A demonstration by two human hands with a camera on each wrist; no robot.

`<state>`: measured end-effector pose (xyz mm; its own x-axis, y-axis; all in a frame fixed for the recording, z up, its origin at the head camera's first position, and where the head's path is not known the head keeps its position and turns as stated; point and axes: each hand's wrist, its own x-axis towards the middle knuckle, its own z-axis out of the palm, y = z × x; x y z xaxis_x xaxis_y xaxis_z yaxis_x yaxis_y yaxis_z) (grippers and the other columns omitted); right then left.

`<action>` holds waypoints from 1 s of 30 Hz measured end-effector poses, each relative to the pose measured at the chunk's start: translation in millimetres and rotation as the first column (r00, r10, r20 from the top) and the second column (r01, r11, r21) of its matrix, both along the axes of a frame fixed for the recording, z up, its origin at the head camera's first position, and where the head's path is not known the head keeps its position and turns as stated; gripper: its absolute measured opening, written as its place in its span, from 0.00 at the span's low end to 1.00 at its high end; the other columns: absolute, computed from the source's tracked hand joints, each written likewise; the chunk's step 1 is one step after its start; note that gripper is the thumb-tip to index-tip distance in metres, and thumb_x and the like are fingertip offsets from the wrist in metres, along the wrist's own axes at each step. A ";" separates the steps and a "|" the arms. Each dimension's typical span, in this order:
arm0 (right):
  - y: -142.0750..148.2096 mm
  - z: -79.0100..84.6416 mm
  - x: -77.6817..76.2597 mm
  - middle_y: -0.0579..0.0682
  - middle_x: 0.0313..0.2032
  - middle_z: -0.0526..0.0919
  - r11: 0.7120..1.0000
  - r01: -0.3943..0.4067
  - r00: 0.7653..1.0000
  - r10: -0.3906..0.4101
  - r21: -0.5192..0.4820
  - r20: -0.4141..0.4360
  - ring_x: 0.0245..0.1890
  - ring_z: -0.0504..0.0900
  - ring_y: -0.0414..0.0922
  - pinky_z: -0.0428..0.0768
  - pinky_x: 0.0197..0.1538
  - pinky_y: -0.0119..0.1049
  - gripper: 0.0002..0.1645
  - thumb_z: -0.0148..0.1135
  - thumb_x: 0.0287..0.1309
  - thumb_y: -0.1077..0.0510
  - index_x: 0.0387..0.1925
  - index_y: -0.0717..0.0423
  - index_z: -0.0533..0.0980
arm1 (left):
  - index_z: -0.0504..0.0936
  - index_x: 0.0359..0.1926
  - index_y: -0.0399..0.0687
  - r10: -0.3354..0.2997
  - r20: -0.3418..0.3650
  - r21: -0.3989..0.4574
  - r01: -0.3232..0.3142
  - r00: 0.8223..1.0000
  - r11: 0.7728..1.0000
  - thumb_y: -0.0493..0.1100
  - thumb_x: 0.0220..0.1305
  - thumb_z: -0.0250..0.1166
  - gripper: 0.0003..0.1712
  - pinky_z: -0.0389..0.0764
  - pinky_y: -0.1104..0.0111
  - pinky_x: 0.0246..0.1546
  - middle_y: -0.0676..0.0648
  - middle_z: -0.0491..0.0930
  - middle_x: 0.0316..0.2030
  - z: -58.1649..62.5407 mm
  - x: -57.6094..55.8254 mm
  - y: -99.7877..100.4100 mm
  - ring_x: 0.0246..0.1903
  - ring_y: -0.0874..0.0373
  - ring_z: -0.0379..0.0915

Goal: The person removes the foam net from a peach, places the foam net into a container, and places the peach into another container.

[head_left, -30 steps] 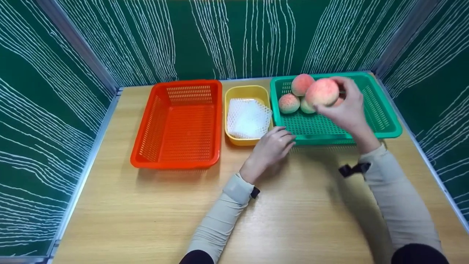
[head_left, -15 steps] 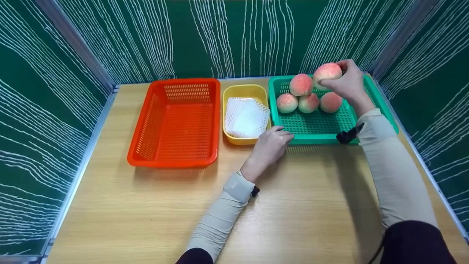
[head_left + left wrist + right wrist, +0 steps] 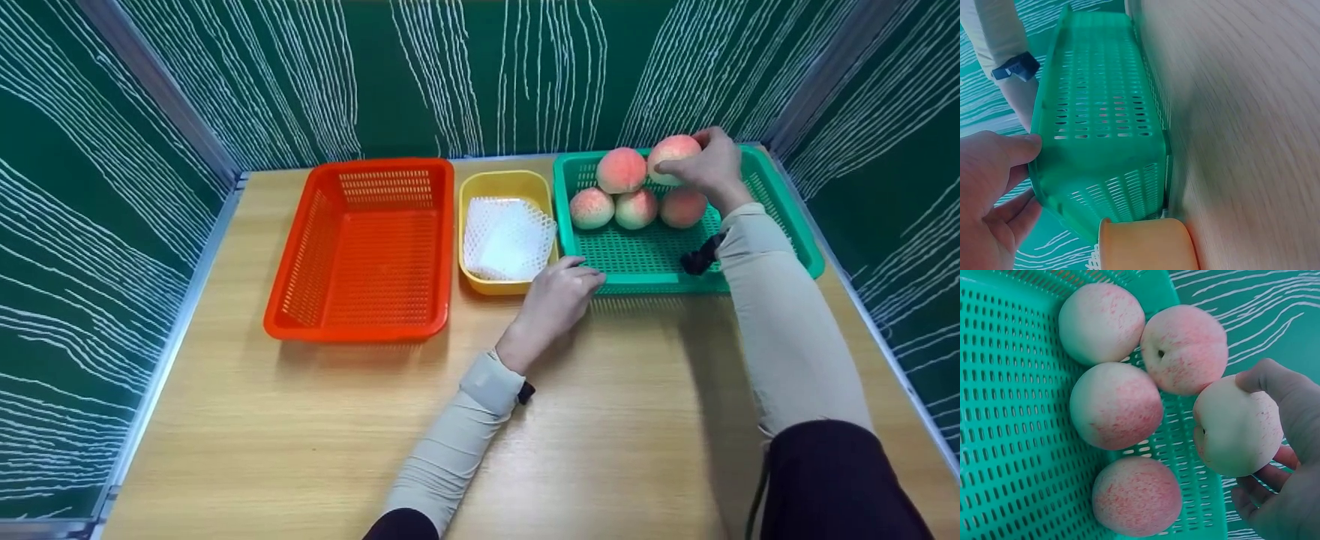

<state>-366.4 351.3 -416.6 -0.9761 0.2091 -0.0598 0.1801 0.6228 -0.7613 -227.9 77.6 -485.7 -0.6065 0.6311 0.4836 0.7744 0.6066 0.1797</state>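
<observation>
At the back of the green basket (image 3: pixel 652 280), my right hand (image 3: pixel 711 166) holds a pink and cream peach (image 3: pixel 675 156) between thumb and fingers. In the right wrist view this peach (image 3: pixel 1238 427) sits right at a neighbouring peach (image 3: pixel 1185 349), over the basket's rim side. Several other peaches lie in the basket, among them a front left peach (image 3: pixel 592 208) and a darker, shaded peach (image 3: pixel 682 208) below the right hand. My left hand (image 3: pixel 559 294) grips the basket's near left corner; in the left wrist view its thumb and fingers (image 3: pixel 1024 149) pinch the green rim.
A yellow tub (image 3: pixel 504 288) with white foam netting (image 3: pixel 506 240) stands left of the green basket. Farther left is an orange-red basket (image 3: pixel 360 334) with nothing in it. Green walls with white lines enclose the wooden table (image 3: pixel 337 435) on three sides.
My right hand has carried the peach from over the other peaches toward the back right, then slightly down beside the rear peach. The left hand stays at the basket's corner.
</observation>
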 end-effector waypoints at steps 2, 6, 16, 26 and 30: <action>1.7 -2.7 -1.9 0.59 0.57 0.66 1.000 -0.001 1.000 0.001 -0.003 0.006 0.54 0.69 0.53 0.71 0.55 0.47 0.46 0.72 0.48 0.39 0.61 0.56 0.62 | 0.87 0.48 0.46 -0.001 0.005 0.006 0.001 1.000 1.000 0.37 0.69 0.60 0.12 0.64 0.71 0.62 0.51 0.85 0.45 0.0 0.1 0.5 0.52 0.57 0.77; 4.3 -8.1 -2.6 0.60 0.57 0.67 1.000 -0.013 1.000 0.013 0.011 -0.001 0.54 0.68 0.54 0.70 0.55 0.47 0.46 0.72 0.49 0.41 0.61 0.59 0.62 | 0.87 0.46 0.46 0.004 -0.037 -0.008 -0.004 0.999 1.000 0.36 0.68 0.59 0.12 0.64 0.71 0.62 0.52 0.85 0.43 -0.8 0.4 2.3 0.51 0.58 0.77; 4.9 -12.9 -5.3 0.65 0.63 0.63 0.999 -0.041 0.999 0.041 0.017 0.027 0.60 0.66 0.58 0.69 0.59 0.51 0.52 0.69 0.52 0.41 0.69 0.63 0.58 | 0.87 0.46 0.46 0.004 -0.027 0.004 -0.004 1.000 1.000 0.36 0.68 0.59 0.12 0.64 0.71 0.62 0.52 0.85 0.44 0.5 -0.5 1.9 0.52 0.56 0.77; 4.7 -15.1 -5.7 0.68 0.67 0.58 0.996 -0.090 0.994 0.090 -0.011 0.057 0.65 0.62 0.61 0.63 0.63 0.54 0.60 0.69 0.52 0.40 0.73 0.62 0.47 | 0.87 0.47 0.45 -0.008 0.000 0.022 0.008 1.000 1.000 0.36 0.69 0.59 0.12 0.64 0.71 0.62 0.51 0.85 0.44 -1.8 -0.8 0.8 0.52 0.55 0.77; 4.5 -12.2 -5.3 0.65 0.71 0.52 0.995 -0.089 0.994 0.092 -0.054 0.056 0.68 0.57 0.59 0.61 0.66 0.52 0.63 0.68 0.52 0.38 0.75 0.60 0.43 | 0.87 0.47 0.45 -0.005 -0.002 0.023 0.005 1.000 1.000 0.37 0.69 0.59 0.12 0.63 0.71 0.63 0.51 0.85 0.45 -2.9 -1.1 -0.5 0.52 0.56 0.77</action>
